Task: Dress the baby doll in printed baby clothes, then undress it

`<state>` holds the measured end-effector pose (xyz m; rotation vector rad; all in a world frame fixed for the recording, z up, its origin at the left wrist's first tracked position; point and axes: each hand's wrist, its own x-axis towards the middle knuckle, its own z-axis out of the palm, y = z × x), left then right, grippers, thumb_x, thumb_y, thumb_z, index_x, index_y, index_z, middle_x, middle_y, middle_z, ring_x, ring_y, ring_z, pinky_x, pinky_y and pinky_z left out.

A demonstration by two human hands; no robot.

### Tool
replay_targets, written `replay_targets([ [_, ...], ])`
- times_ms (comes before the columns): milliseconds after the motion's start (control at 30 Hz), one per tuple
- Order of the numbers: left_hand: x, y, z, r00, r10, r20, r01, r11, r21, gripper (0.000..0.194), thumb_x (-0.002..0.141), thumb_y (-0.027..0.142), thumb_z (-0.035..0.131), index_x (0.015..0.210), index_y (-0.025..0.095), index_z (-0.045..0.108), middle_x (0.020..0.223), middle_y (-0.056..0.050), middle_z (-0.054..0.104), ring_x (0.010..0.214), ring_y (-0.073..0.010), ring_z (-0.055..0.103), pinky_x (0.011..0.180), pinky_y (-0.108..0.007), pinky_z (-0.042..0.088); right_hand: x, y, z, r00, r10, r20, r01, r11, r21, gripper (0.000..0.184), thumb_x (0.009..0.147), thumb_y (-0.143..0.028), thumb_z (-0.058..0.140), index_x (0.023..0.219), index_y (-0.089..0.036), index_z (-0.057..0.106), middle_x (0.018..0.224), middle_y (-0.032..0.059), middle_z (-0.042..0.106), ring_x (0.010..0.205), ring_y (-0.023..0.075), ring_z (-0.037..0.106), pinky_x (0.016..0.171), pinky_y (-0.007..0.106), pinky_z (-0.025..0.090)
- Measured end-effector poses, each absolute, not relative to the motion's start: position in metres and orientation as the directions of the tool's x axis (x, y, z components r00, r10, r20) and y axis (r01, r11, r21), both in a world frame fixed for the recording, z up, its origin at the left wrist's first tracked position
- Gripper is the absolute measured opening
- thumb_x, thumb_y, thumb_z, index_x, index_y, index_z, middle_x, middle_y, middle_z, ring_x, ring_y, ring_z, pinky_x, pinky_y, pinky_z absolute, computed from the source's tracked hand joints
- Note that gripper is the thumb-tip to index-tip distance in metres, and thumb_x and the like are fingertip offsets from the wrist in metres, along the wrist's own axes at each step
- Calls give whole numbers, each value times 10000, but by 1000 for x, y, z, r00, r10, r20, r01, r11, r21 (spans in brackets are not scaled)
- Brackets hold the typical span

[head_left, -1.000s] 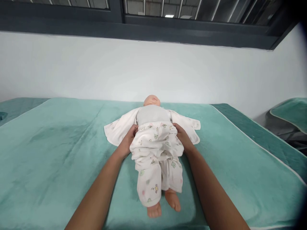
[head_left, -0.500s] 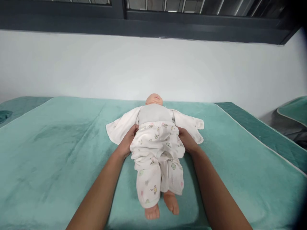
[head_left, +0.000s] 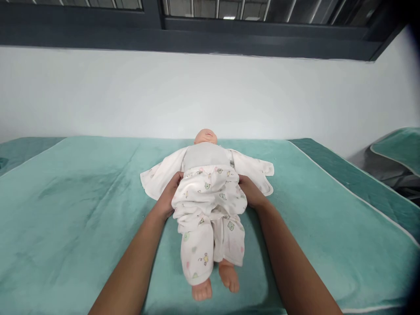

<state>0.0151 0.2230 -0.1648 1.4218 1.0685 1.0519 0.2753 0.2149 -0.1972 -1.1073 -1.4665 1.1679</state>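
Observation:
A baby doll (head_left: 205, 137) lies on its back, head toward the wall and bare feet toward me. It wears white printed pants (head_left: 210, 192), bunched around the hips and thighs and pulled up to a grey torso. A white jacket (head_left: 251, 168) is spread out under it, sleeves to both sides. At the waistband's left side my left hand (head_left: 169, 194) is closed on the pants, its fingertips partly hidden by cloth. My right hand (head_left: 251, 191) grips the opposite side of the waistband, most of its fingers tucked behind the fabric.
Green plush cloth (head_left: 92, 210) covers the surface under the doll, with a pale piped seam on each side. Behind it rises a white wall (head_left: 210, 92) below a dark window frame (head_left: 210, 37). A folded green cover (head_left: 398, 146) sits at the far right.
The view has shifted slightly, so the doll and both hands appear a little further left. Both hands keep their hold at the waistband, and the pants look almost unchanged.

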Motion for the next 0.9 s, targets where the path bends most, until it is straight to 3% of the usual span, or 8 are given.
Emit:
replay_targets([
  [133,13,229,-178,226,971,74,31,-83,996,303,668,292,756,869,196,551,839,17,610,759,-151,515,632,-233,406,273,215,-195,-120,984,128,88,139,-986,205,754,-332,677,903,-233,776,919,39,764,920,294,665,797,405,511],
  [267,12,238,-197,230,967,105,-121,-79,990,242,739,276,726,845,207,519,731,53,530,628,-99,437,546,-198,347,274,220,-198,-19,992,122,125,124,-984,225,764,-366,659,895,-209,753,892,63,761,901,294,665,779,398,519],
  [500,13,242,-203,245,962,123,-191,-76,979,206,798,257,710,862,206,521,692,65,483,559,-71,380,479,-180,308,277,236,-206,53,977,207,343,177,-923,178,737,-321,660,854,-190,691,961,94,740,929,287,633,798,395,506],
  [733,12,242,-203,249,963,105,-210,-52,976,200,787,242,706,861,207,524,704,63,512,557,-72,412,477,-175,343,276,232,-195,-126,964,233,285,261,-922,149,723,-320,688,769,-180,703,853,52,735,789,237,625,725,354,505],
  [900,15,243,-200,198,977,73,-204,-32,978,232,735,236,726,852,206,528,696,60,513,554,-76,431,481,-178,358,276,236,-201,-52,967,249,247,254,-935,189,698,-361,693,634,-192,637,688,22,673,687,206,585,632,317,468],
])
